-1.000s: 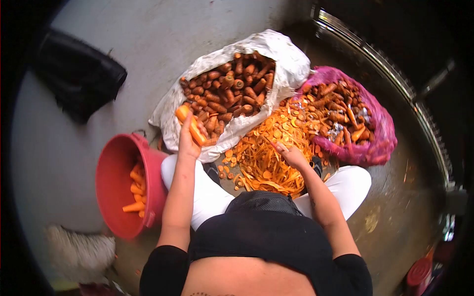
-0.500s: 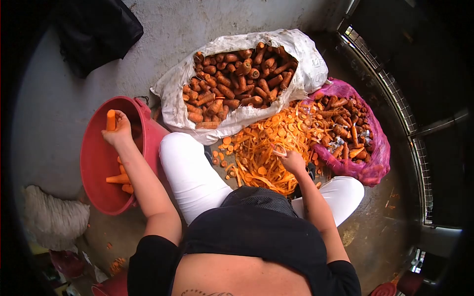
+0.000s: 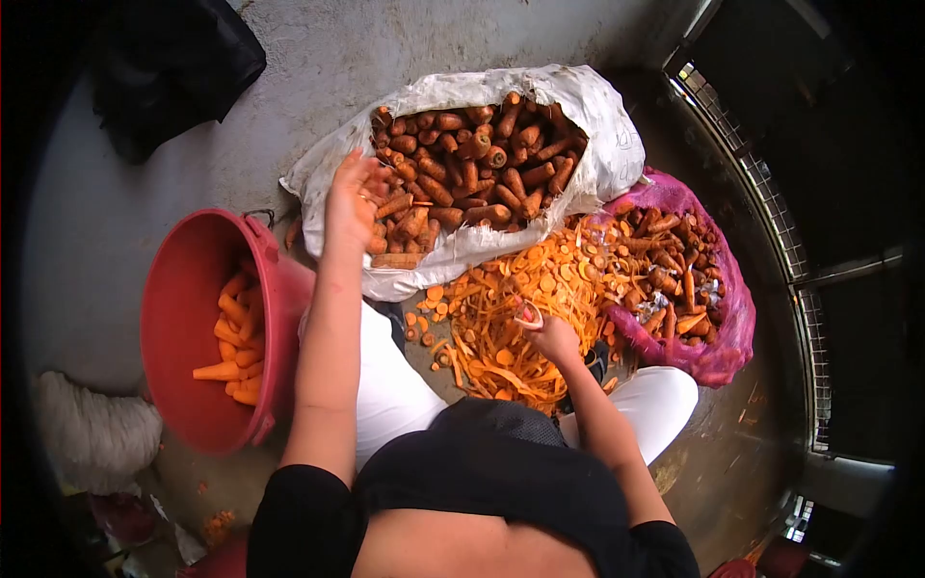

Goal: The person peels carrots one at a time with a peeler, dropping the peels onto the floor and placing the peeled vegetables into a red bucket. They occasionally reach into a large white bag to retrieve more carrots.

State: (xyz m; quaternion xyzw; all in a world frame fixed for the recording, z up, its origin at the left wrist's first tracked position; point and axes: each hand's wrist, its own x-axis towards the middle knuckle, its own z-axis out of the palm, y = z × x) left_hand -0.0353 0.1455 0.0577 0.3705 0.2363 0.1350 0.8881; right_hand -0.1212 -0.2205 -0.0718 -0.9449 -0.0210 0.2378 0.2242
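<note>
My left hand (image 3: 355, 197) is over the left edge of the white sack (image 3: 337, 252), its fingers apart and a little blurred, nothing visible in them. Unpeeled carrots (image 3: 462, 169), brownish with soil, fill the sack's opening just right of the fingers. My right hand (image 3: 553, 340) is closed round a peeler (image 3: 529, 315), partly hidden by the fingers, above a heap of orange carrot peelings and cut slices (image 3: 506, 328). Peeled carrots (image 3: 241, 332) lie inside the pink bucket (image 3: 178, 250) to my left.
A purple mesh bag (image 3: 737, 328) with more carrots and scraps sits right of the peelings. Behind the bucket stands a grey wall (image 3: 318, 48) with a black bag (image 3: 173, 72) against it. A pale sack (image 3: 96, 433) lies at lower left, and a metal grille (image 3: 761, 183) runs along the right.
My left hand has let go of a peeled carrot at the bucket and moved up and right to the white sack. The right hand with the peeler has shifted slightly left and down.
</note>
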